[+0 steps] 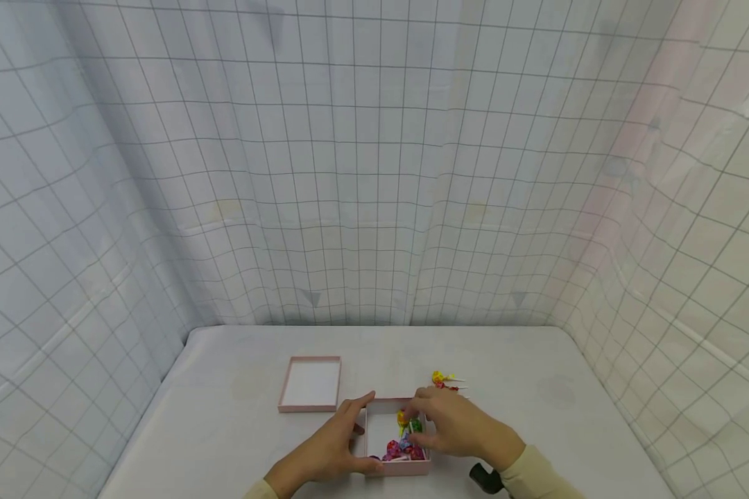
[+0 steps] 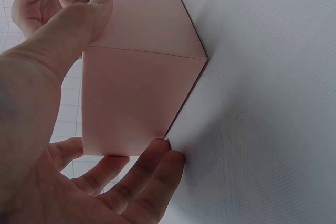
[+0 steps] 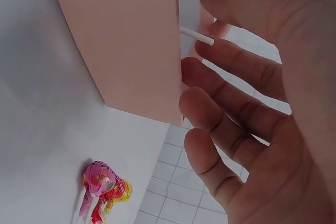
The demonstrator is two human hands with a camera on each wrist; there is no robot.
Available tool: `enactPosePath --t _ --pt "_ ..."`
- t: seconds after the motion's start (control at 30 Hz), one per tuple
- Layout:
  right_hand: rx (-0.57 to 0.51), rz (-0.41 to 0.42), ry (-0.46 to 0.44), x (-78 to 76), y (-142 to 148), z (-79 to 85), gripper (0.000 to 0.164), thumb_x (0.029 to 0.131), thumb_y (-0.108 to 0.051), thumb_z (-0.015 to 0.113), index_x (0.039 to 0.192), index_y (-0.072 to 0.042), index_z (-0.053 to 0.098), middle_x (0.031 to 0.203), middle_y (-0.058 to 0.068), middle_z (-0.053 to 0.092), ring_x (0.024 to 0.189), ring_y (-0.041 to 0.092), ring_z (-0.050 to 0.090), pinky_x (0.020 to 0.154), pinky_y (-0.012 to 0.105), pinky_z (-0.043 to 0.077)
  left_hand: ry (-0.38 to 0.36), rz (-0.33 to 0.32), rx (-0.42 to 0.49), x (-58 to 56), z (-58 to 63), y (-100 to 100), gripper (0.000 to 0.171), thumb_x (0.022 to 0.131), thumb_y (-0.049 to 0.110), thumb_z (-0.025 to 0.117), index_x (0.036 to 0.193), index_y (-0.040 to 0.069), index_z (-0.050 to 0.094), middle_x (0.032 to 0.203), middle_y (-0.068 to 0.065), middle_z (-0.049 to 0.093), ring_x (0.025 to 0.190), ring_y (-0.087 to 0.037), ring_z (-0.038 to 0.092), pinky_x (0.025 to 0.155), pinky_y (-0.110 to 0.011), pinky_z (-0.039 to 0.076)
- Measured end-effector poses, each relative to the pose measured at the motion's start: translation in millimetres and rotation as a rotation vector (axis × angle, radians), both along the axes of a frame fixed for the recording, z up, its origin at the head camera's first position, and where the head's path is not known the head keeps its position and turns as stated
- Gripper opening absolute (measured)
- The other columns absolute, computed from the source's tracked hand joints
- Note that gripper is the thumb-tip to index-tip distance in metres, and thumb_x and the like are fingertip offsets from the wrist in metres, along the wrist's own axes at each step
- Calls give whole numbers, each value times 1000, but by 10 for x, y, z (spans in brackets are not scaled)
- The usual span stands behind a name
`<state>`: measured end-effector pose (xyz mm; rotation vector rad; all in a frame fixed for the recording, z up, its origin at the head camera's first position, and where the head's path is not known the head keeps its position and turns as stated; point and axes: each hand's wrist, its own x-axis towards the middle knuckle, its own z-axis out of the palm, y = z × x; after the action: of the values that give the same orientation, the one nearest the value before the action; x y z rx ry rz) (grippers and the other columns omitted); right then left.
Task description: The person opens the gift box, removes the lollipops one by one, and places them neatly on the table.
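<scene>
A pink open box stands near the table's front edge. My left hand grips its left side, thumb on the front wall and fingers spread along the left wall toward the far corner. In the left wrist view the thumb lies flat on the pink wall. Several wrapped lollipops lie in the box's right and front part. My right hand reaches over the right wall, thumb and index finger apart above them. A white lollipop stick sticks out between that thumb and index finger in the right wrist view.
A pink lid, white inside, lies behind and left of the box. Beyond the right wall, a few more lollipops lie on the white table. A black object shows beside the right sleeve. Gridded white curtains surround the table.
</scene>
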<state>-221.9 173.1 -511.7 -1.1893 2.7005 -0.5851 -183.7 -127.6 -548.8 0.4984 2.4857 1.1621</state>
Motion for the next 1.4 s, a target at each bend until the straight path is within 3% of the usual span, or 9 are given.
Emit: enactPosePath --t 0.17,0.43,0.67,0.87,1.1,1.4 --pt "17 16 -12 16 -24 7 25 104 -31 91 125 -19 85 116 -9 82 92 -1 64 84 23 59 9 -5 8 3 -8 -6 125 89 46 105 184 13 30 162 -18 54 126 -25 69 104 -50 67" --pt "34 7 -87 27 -72 -9 21 103 -22 92 122 -18 84 94 -16 76 81 -4 61 76 19 56 20 -12 8 5 -12 -5 125 88 46 105 184 13 30 160 -16 55 126 -24 68 101 -45 65" --pt "43 10 -114 9 -82 -63 19 104 -19 90 122 -18 83 95 -18 77 80 -5 61 76 17 56 18 -8 10 4 -12 -1 126 88 45 105 184 13 30 161 -16 54 127 -24 68 101 -43 65" --pt "45 14 -120 13 -89 -68 10 105 -18 90 110 -21 82 90 -18 72 78 -4 58 73 17 53 25 -12 9 6 -23 -6 126 88 45 105 184 12 30 162 -17 54 126 -24 68 100 -42 65" --pt "53 24 -84 50 -83 -73 13 104 -15 90 99 -21 80 86 -19 69 74 -7 51 68 17 49 44 -24 25 22 -38 -4 126 88 45 105 184 10 30 162 -17 54 126 -23 68 100 -38 64" --pt "4 13 -111 85 -34 -33 13 106 -16 88 102 -24 79 93 -20 74 77 -8 56 70 16 51 76 -41 42 18 -73 -45 126 90 54 102 183 10 30 159 -22 55 124 -24 69 96 -36 63"
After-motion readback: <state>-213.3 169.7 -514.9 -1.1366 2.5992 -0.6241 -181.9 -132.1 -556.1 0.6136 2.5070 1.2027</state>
